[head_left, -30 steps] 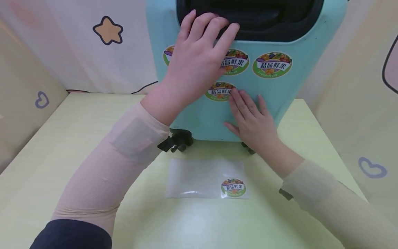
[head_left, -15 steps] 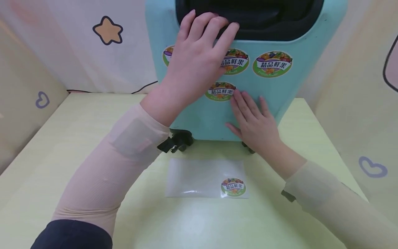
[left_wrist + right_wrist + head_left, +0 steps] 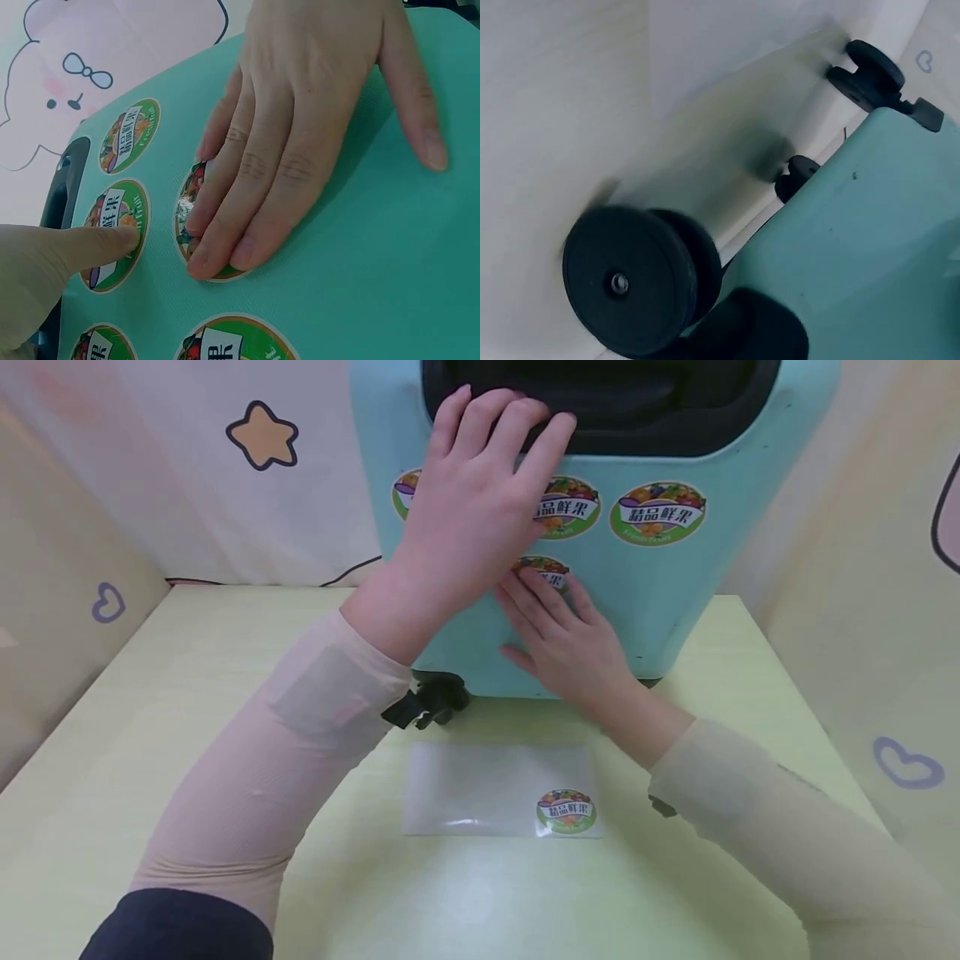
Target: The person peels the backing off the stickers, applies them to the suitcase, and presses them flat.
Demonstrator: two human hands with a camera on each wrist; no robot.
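Observation:
A light blue-green suitcase [image 3: 637, 602] stands on the table, bearing several oval fruit stickers on its face. My left hand [image 3: 472, 493] holds it at the rim of the black recessed panel [image 3: 637, 410], fingers bent over that rim. In the left wrist view, the left thumb lies on a sticker [image 3: 112, 225] of the upper row. My right hand [image 3: 570, 643] rests flat on the lower sticker [image 3: 551, 568], its straight fingers covering much of it. The right wrist view shows the suitcase's lower side and black wheels [image 3: 630, 277], without the hand.
In front of the suitcase lies a clear backing sheet [image 3: 480, 785], with one oval sticker [image 3: 566, 812] at its right corner. A suitcase wheel [image 3: 438, 693] touches the pale table [image 3: 337, 877]. Printed curtains [image 3: 150, 485] hang behind and at the sides.
My right hand has moved left, from beside the lower sticker's right edge to over it. The left hand and the sheet stay practically where they were.

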